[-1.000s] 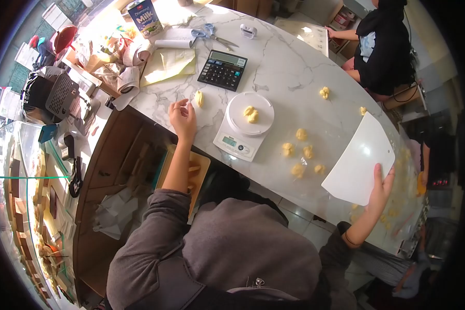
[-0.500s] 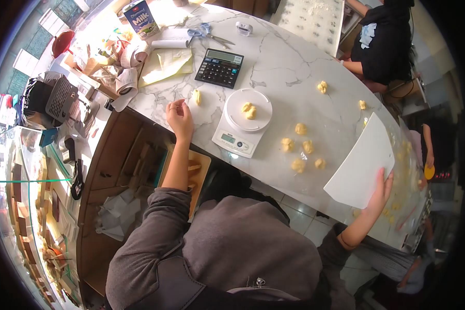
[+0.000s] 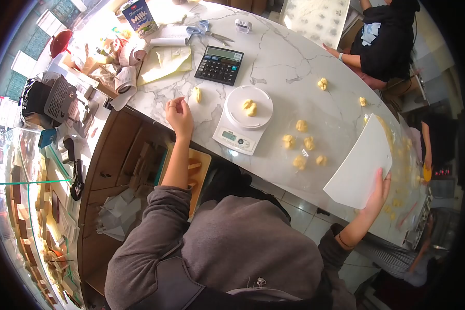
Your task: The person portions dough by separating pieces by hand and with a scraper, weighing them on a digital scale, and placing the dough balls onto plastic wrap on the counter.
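Five dough lumps (image 3: pixel 308 143) grouped beside the digital scale (image 3: pixel 235 141), one more piece (image 3: pixel 249 107) up on its pan (image 3: pixel 236 98)!
We'd call the dough work partway along: the grouped five look set out, while the pan's piece and a loose dough strip (image 3: pixel 197 95) on the marble counter (image 3: pixel 284 72) look left to handle. Our left hand (image 3: pixel 179 116) hangs just beside that strip, fingers curled; we can't tell whether they pinch anything. Our right hand (image 3: pixel 378 192) is clamped on the edge of a white plastic sheet (image 3: pixel 357 161). And the dough? Pale yellow, rough and knobbly in the lumps, slimmer and longer in the strip.
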Demonstrator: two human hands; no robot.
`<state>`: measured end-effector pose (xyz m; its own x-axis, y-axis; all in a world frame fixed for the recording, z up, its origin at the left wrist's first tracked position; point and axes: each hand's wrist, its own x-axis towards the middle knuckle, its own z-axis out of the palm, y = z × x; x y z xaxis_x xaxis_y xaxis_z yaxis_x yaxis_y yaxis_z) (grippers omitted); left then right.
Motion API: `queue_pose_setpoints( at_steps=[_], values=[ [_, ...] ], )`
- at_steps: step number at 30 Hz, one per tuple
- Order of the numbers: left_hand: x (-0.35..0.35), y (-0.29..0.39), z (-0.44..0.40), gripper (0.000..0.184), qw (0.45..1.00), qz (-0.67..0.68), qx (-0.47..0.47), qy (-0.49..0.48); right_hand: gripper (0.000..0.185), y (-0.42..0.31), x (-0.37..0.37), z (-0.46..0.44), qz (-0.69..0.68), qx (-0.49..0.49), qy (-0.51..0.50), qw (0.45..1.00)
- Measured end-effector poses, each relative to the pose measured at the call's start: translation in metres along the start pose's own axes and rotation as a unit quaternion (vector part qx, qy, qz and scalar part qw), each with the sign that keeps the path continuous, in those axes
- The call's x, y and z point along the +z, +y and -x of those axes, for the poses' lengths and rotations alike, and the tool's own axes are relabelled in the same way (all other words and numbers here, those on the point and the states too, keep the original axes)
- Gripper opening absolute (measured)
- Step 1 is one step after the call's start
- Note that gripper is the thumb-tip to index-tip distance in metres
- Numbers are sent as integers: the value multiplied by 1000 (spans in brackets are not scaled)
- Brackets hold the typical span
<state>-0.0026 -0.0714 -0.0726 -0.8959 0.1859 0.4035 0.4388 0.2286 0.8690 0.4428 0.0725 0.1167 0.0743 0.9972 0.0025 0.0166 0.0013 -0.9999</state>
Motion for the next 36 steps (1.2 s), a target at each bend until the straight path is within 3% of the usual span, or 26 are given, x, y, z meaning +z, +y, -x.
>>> queue_pose_setpoints(
  at_steps=[15, 19, 23, 26, 29, 32, 34, 35, 36],
  values=[
    [-1, 5, 1, 10, 1000, 23, 8, 5, 48, 1, 9, 7, -5, 5, 1, 1000],
    [4, 50, 5, 17, 991, 50, 107, -66, 43, -9, 0, 6, -21, 2, 50, 999],
    [23, 93, 10, 16, 948, 32, 169, -269, 37, -5, -58, -2, -182, 40, 76, 980],
    [37, 100, 7, 19, 945, 36, 94, -312, 32, 0, -122, 0, -322, 73, -50, 943],
    [45, 107, 3, 27, 930, -5, 67, -362, 31, -17, -123, 20, -318, 38, -21, 947],
    [53, 108, 10, 43, 916, -70, 80, -386, 30, 6, -170, 26, -347, 11, -212, 913],
    [56, 107, 13, 45, 901, -122, 119, -400, 28, -2, -136, 48, -328, 61, 74, 940],
    [58, 107, 14, 47, 892, -146, 140, -405, 27, -5, -120, 55, -311, 84, 217, 922],
    [61, 107, 14, 46, 884, -145, 111, -429, 27, 1, -118, 56, -326, 93, 225, 914]
  ],
)
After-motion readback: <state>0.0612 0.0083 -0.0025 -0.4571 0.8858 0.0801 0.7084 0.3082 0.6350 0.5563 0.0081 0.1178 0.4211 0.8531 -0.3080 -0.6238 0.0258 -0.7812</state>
